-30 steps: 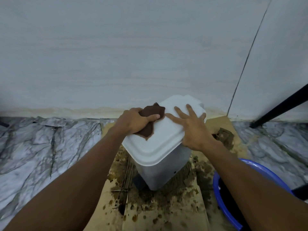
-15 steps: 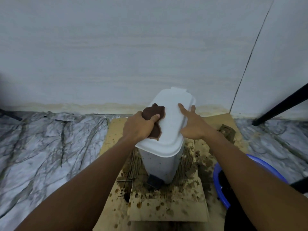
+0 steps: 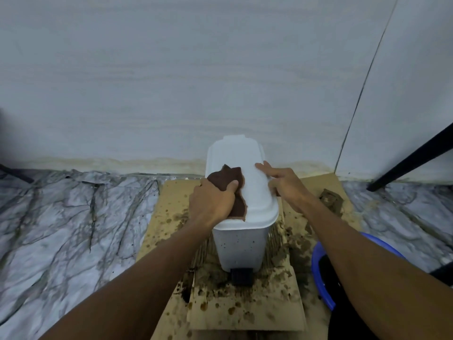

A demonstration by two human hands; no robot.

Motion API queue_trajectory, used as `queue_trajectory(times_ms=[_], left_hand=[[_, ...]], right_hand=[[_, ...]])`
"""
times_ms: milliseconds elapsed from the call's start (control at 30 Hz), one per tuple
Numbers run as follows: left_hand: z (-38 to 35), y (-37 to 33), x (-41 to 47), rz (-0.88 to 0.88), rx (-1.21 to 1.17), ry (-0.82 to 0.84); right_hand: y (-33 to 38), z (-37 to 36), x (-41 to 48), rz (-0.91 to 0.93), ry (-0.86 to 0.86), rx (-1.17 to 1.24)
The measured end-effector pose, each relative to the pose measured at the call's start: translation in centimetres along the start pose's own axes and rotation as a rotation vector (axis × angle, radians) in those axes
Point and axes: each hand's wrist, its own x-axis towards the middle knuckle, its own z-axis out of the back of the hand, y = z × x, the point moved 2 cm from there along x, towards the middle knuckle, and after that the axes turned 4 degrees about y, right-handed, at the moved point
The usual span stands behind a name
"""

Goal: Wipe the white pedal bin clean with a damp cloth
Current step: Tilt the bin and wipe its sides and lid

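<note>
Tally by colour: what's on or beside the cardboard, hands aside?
White: 1, the pedal bin
Brown: 2, the cloth on the bin and a lump on the cardboard
Blue: 1, the basin
Total: 4

The left hand (image 3: 212, 204) curls in a grip; the right hand (image 3: 285, 184) lies straight-fingered.
</note>
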Motion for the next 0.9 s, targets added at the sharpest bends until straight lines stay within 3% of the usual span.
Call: queue_trajectory(times_ms=[67, 133, 200, 300, 400, 500, 700, 900], left_hand=[[0.4, 0.4, 0.0, -0.058, 0.0, 0.034], [0.7, 0.5, -0.7, -0.175, 0.041, 0.073], [0.8, 0.5, -1.9, -0.298, 0.124, 0.08], [0.3, 0.6, -2.9, -0.477, 0.268, -0.022], [-0.2, 0.9, -3.0, -0.628, 0.225, -0.035], [0.3, 0.8, -2.0, -0.67, 0.159, -0.096], [1.8, -1.8, 3.3, -0.701, -0.022, -0.235], [-0.9, -1.5, 6.6, -0.882, 0.186, -0.452]], right_hand=[[0.1, -0.1, -0.4, -0.029, 0.145, -0.132], [0.2, -0.1, -0.7, -0.071, 0.224, -0.471], [0.1, -0.1, -1.4, -0.031, 0.267, -0.664], [-0.1, 0.0, -2.0, 0.069, 0.224, -0.763], [0.1, -0.2, -1.5, 0.163, 0.153, -0.832], [0.4, -0.4, -1.1, 0.215, 0.109, -0.706], [0.9, 0.5, 3.0, 0.381, -0.139, -0.381], [1.8, 1.7, 8.6, 0.436, -0.267, -0.233]])
